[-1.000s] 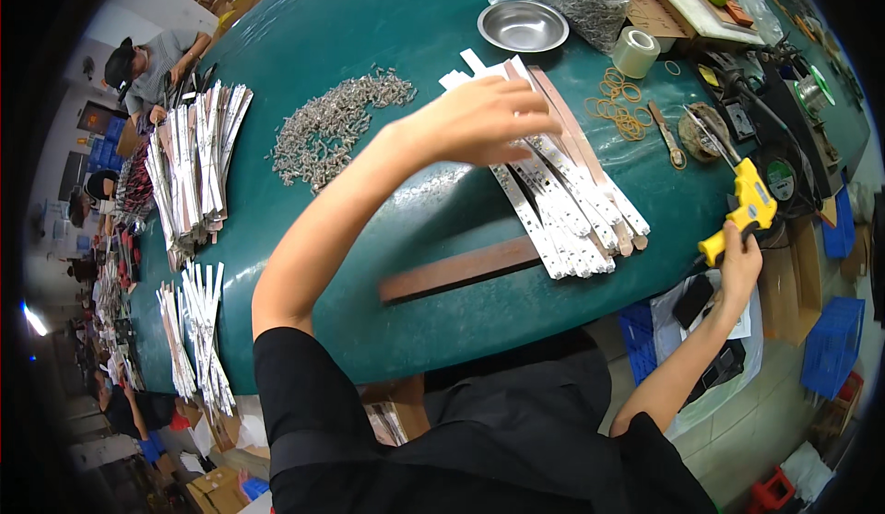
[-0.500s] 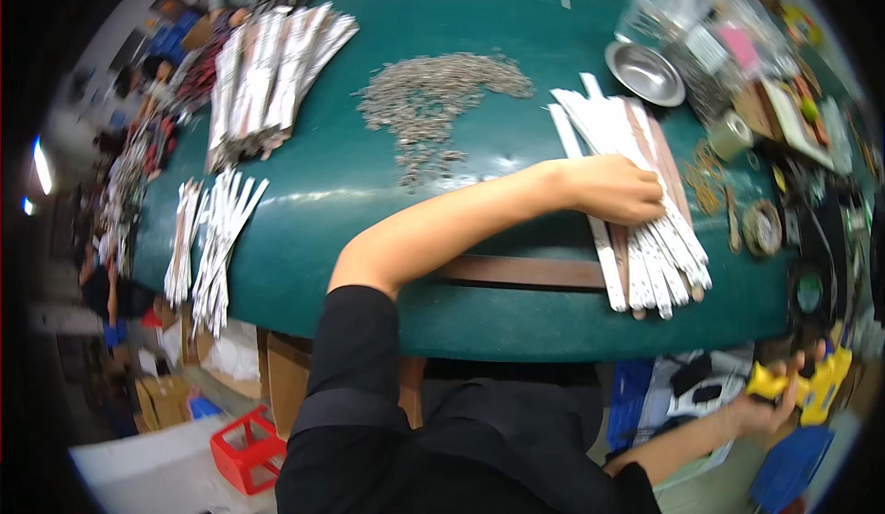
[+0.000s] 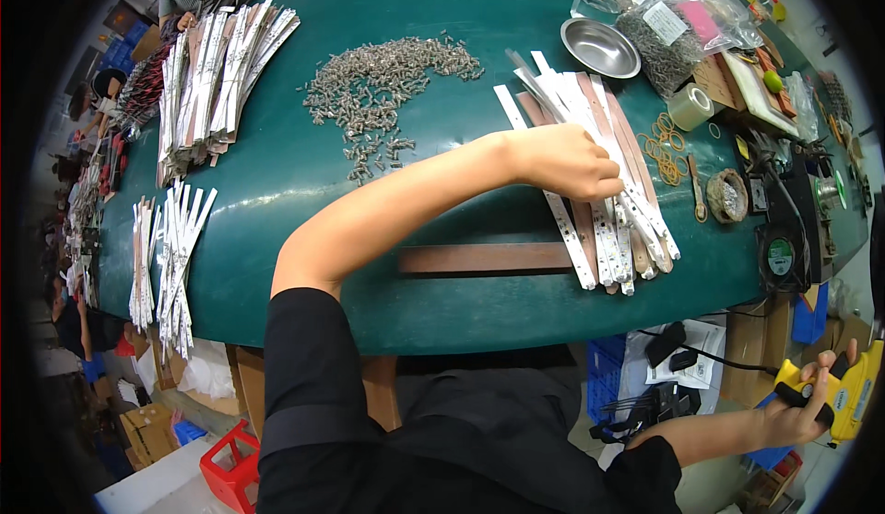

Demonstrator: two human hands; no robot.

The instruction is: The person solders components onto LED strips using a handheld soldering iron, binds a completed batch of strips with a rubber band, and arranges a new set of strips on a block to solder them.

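My left hand (image 3: 573, 162), its arm stretched across to the right, has its fingers curled down onto a fanned stack of long white strips with small dark dots (image 3: 604, 237). Several of these strips pass under the hand, and their far ends rise at uneven angles. Brown strips (image 3: 650, 177) lie among them. Out at the lower right, off the table, my right hand (image 3: 804, 410) is wrapped around a yellow-and-black hand tool (image 3: 853, 394). A black cord runs toward this tool; its working end is not clear.
A heap of small metal parts (image 3: 369, 85) lies mid-table, left of a steel bowl (image 3: 599, 48). Strip bundles (image 3: 217, 81) rest at left. A brown bar (image 3: 489, 259) lies near the front edge. Rubber bands (image 3: 666, 150) and a tape roll (image 3: 691, 106) are at right; a red stool (image 3: 230, 468) stands below.
The view has shifted, so the table's contents appear further left. My left hand stays on the strips, whose far ends are more spread. The tool in my right hand shows more fully.
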